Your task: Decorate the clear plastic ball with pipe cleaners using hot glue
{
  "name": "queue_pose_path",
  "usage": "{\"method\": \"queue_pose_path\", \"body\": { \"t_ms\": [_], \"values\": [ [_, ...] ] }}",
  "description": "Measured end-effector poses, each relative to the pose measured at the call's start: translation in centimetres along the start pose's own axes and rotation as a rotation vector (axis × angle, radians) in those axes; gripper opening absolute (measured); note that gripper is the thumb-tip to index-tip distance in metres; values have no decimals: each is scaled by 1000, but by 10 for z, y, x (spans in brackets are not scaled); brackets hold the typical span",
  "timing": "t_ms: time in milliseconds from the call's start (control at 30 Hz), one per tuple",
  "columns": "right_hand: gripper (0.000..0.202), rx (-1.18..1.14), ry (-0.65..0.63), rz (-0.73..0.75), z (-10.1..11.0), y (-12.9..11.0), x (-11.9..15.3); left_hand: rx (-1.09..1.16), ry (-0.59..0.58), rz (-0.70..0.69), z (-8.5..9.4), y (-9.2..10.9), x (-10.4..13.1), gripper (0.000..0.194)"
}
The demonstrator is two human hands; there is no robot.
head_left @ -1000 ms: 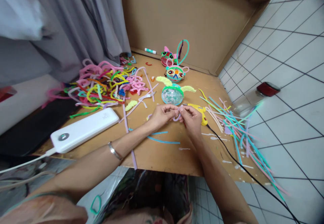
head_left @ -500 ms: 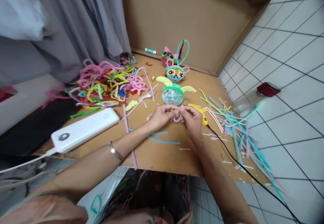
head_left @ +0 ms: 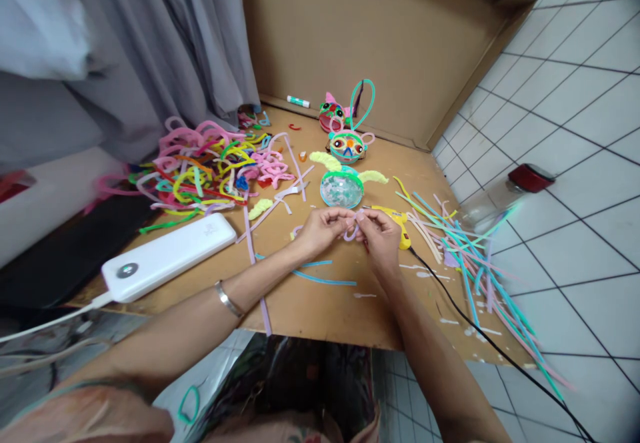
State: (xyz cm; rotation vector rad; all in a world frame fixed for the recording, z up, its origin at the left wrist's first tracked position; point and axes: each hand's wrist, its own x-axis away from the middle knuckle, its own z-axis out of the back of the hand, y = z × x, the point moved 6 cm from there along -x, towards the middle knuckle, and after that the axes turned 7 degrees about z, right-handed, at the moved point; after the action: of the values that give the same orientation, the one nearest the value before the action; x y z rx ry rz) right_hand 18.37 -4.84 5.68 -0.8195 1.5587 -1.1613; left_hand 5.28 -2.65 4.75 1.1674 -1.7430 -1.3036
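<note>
Two grips come together over one bench (head_left: 305, 313): the left grip (head_left: 323, 231) and the right grip (head_left: 381, 235) both pinch one small lilac loop (head_left: 352, 233), which lies between their fingertips. Just beyond them sits one rounded, rimmed ornament (head_left: 342, 189) with two fuzzy yellow strips, one per side. Farther beyond are two decorated animal heads, one pink-eared (head_left: 330, 117), one with ringed ears (head_left: 346, 147), and past the left grip one glue stick (head_left: 298, 101). Just beside the right grip lies one yellow glue gun (head_left: 403, 228); whether they touch, I cannot tell. Nearer the wearer than the left grip lie two blue strips (head_left: 333, 282). Well left of it rests one white power bank (head_left: 170, 256), beyond that one heap of fuzzy stems (head_left: 205, 169), too tangled to count.
</note>
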Motion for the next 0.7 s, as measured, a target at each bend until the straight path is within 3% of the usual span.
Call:
{"method": "queue_pose_path", "body": {
  "t_ms": [333, 700],
  "values": [
    [26, -59, -3, -9, 0, 3, 0, -23, -11, -15, -1, 1, 1, 37],
    [22, -67, -7, 31, 1, 4, -2, 59, -36, -23, -4, 1, 0, 50]
  ]
}}
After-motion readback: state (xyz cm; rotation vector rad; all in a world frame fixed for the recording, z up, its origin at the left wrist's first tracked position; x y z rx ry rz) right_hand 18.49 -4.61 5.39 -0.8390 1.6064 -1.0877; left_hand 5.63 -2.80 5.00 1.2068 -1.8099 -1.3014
